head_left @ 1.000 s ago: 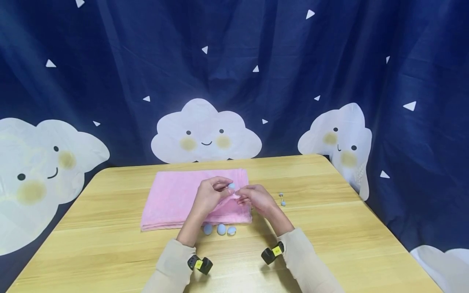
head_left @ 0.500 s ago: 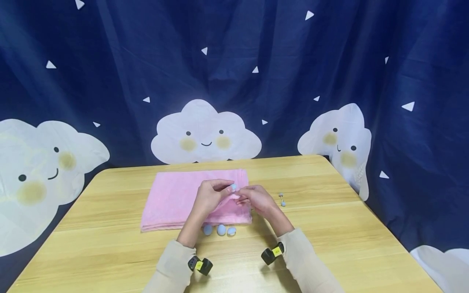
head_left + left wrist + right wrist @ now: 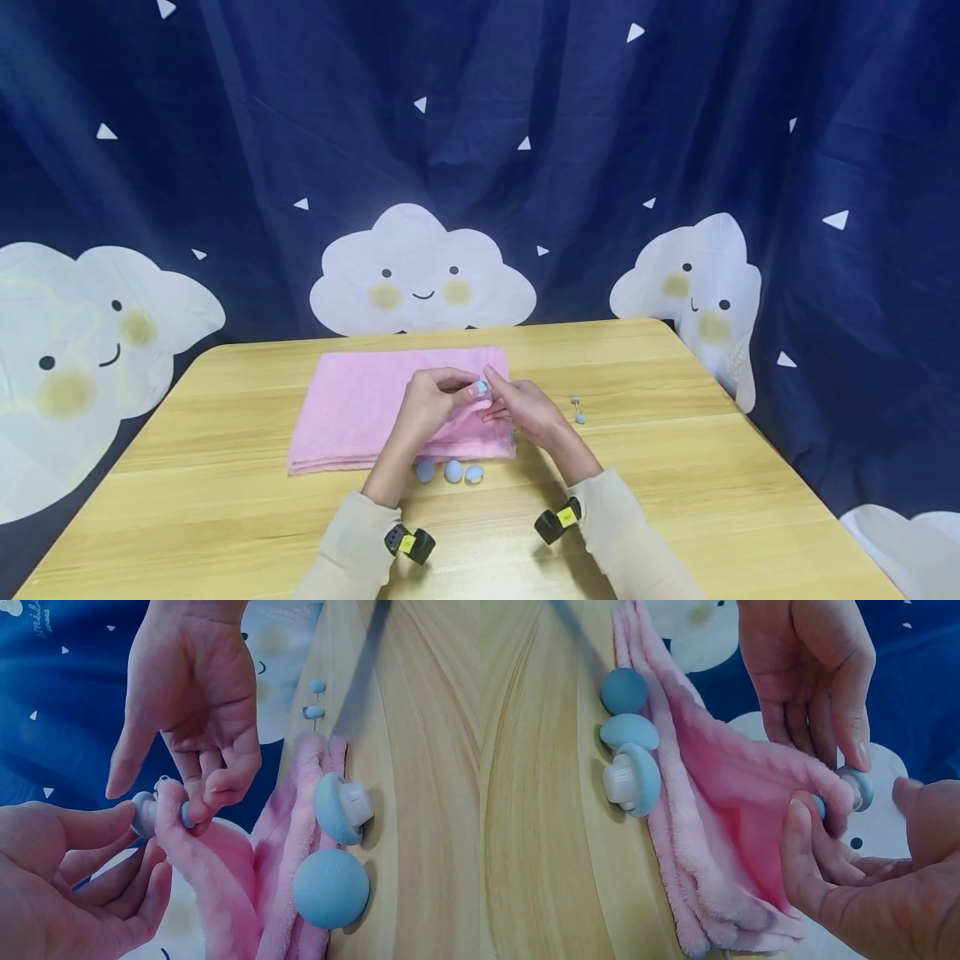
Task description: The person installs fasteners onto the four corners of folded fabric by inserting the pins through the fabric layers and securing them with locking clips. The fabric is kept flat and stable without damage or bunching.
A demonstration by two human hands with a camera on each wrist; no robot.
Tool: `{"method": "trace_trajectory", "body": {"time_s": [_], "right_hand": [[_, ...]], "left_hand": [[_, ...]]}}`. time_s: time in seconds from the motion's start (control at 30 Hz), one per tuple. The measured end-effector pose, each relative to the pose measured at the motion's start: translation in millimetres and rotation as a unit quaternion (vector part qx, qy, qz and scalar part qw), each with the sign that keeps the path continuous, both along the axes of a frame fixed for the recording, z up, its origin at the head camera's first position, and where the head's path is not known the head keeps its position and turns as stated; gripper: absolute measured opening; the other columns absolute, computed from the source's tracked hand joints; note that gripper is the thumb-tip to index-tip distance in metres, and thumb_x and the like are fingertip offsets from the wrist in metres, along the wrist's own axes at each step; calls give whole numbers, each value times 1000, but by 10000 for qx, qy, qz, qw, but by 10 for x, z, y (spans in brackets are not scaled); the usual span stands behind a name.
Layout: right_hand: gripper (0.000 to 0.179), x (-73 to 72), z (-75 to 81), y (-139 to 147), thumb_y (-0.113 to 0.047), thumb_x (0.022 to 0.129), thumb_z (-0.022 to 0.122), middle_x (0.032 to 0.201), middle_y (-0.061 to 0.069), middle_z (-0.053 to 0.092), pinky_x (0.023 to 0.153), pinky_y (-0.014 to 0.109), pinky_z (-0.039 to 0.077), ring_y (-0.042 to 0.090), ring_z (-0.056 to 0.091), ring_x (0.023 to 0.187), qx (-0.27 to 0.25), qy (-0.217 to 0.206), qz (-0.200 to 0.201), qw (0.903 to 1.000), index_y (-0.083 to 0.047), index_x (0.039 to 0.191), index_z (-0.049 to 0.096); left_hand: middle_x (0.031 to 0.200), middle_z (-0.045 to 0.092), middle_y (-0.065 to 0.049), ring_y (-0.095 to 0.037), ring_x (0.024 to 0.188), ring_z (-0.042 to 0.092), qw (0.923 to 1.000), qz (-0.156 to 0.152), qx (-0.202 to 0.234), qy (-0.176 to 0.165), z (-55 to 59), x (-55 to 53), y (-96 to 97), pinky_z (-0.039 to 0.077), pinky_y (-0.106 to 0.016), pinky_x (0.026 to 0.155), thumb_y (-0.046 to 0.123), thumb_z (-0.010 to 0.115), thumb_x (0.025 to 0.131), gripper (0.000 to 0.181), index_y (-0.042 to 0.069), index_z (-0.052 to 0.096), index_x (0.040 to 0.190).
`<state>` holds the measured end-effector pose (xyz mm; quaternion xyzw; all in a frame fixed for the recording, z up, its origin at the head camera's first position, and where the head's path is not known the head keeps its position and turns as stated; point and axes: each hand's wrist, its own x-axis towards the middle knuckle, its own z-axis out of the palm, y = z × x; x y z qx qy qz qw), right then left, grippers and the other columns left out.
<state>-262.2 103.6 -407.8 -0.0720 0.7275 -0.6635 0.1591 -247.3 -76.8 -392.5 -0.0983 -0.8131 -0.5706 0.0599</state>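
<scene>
A folded pink plush blanket (image 3: 360,400) lies on the table with its near right corner lifted. At that corner my left hand (image 3: 429,404) pinches a round blue mushroom-shaped fastener cap (image 3: 141,814) with a white stem, between thumb and fingers. The cap sits against one face of the cloth. On the other face shows a small blue disc (image 3: 187,815), touched by a fingertip of my right hand (image 3: 531,410). The right thumb is raised, apart from the cap. Cloth hides whatever joins disc and cap.
Three more blue caps (image 3: 453,472) line the blanket's near edge; one tilts and shows its white stem (image 3: 619,784). To the right on the wooden table (image 3: 675,467) lie two small blue-headed pins (image 3: 577,409). Behind hangs a dark blue curtain (image 3: 480,167) with clouds.
My right thumb has lifted away from the cloth corner and now points up. The pinched blue cap has shifted slightly right and down to the corner. The left hand has hardly moved.
</scene>
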Motion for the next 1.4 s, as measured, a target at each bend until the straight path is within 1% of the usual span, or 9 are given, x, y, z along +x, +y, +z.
{"method": "trace_trajectory", "body": {"time_s": [0.13,0.27,0.53,0.73,0.87,1.1,1.23,1.33,1.4], "right_hand": [[56,0,-7,-8,-45,101,57,100,17,73,85,35,58,17,68,81,156,102,-58,9998,7,119,67],[52,3,-3,-19,-38,99,59,99,14,72,83,33,58,16,67,79,132,116,-58,9998,8,124,65],[48,29,27,-18,-32,98,61,88,6,70,78,28,57,14,66,76,-52,98,-124,9999,10,120,65],[42,28,29,-6,-25,98,59,82,2,69,76,26,56,12,66,74,-303,85,-17,9995,13,117,64],[40,21,9,8,-21,100,57,81,1,68,73,24,56,11,65,72,-475,75,13,9988,15,117,63],[39,20,-12,8,-17,100,58,77,1,68,69,21,56,10,65,67,-782,-86,-17,9969,18,118,61],[41,19,-5,12,-16,100,57,76,0,69,69,20,57,9,65,67,-864,-55,38,9962,20,119,59],[43,15,2,17,-23,101,58,77,1,69,71,22,57,11,66,70,-683,-26,2,9977,17,118,62],[45,14,9,21,-29,101,58,78,1,69,71,23,56,12,65,71,-502,-33,-81,9987,14,116,64]], "left_hand": [[102,79,-8,-25,101,75,9999,-63,-77,53,8,1,6,57,-43,93,10,79,87,13,9,80,100],[101,79,-7,-25,100,75,9999,-89,-133,35,17,2,13,57,-43,95,10,79,87,13,10,80,100],[99,79,-6,-23,100,75,9998,-15,-213,-55,14,-6,12,57,-43,94,12,80,85,14,9,80,99],[98,79,-5,-24,98,75,9997,-16,-249,-78,33,12,17,57,-43,94,11,81,84,13,10,80,97],[98,79,-6,-24,98,75,9996,-22,-273,-93,33,18,21,57,-43,93,11,81,84,13,9,80,97],[95,79,-6,-23,96,75,9995,8,-313,-95,18,17,26,58,-41,90,9,80,84,12,9,80,96],[96,79,-5,-22,97,75,9994,-13,-303,-166,25,19,21,57,-42,91,10,80,84,12,10,80,97],[98,79,-6,-23,98,74,9989,-58,-310,-344,31,20,14,58,-42,89,11,81,84,18,9,78,102],[98,78,-7,-23,97,74,9979,-118,-442,-468,25,18,15,58,-40,87,10,81,83,23,8,76,104]]}}
